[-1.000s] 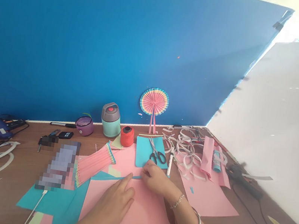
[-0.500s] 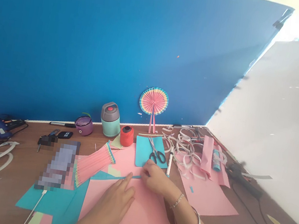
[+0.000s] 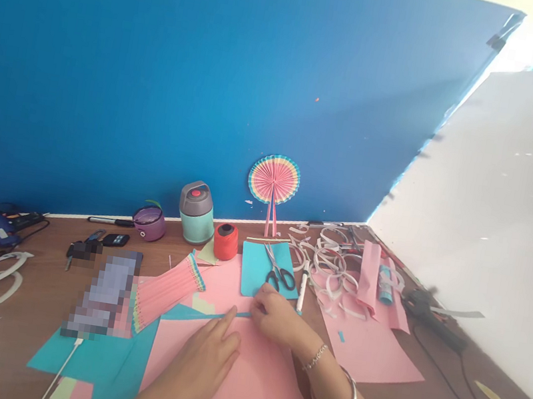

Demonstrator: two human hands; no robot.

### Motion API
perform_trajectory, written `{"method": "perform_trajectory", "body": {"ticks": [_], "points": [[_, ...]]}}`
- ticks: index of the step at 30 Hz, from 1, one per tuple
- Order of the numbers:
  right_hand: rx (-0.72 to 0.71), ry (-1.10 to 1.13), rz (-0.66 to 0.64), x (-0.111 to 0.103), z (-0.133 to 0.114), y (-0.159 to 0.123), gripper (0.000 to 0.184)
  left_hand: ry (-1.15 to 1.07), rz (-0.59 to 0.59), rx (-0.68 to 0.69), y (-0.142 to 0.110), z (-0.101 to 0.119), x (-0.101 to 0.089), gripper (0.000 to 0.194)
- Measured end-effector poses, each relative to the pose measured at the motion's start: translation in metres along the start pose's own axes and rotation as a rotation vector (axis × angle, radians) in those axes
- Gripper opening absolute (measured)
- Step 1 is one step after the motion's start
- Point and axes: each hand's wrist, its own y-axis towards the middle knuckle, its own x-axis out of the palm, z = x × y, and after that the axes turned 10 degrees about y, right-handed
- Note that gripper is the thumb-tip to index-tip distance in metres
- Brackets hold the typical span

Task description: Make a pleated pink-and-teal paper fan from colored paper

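While the left hand (image 3: 205, 357) lies, fingers extended, on the large flat pink paper sheet (image 3: 262, 381) on the brown wooden table (image 3: 39, 298), the right hand (image 3: 278, 319) bunches fingertips at the sheet's far edge; cannot tell whether they clamp paper. Black-handled metal scissors (image 3: 278, 269) lie just beyond, on turquoise card (image 3: 252, 275).

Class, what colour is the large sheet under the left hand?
Pink; the sheet shows best in the head view.

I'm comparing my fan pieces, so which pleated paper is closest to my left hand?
The rectangular pleated piece, lying flat with its pleats spread, is nearest your left hand. The other, the round fan, is upright by the blue wall.
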Motion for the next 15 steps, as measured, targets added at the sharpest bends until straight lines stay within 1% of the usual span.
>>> {"method": "perform_trajectory", "body": {"ticks": [3,7,15], "points": [[-0.011,-0.004,0.010,0.001,0.001,0.000,0.019,0.025,-0.022,0.007,0.001,0.001,-0.001,0.022],[-0.020,-0.006,0.020,0.002,0.004,0.000,0.021,0.049,-0.021,0.034,0.002,0.000,0.001,0.022],[0.007,-0.006,0.001,0.001,0.000,-0.001,0.020,0.077,0.046,0.064,0.001,-0.003,0.014,0.026]]}}
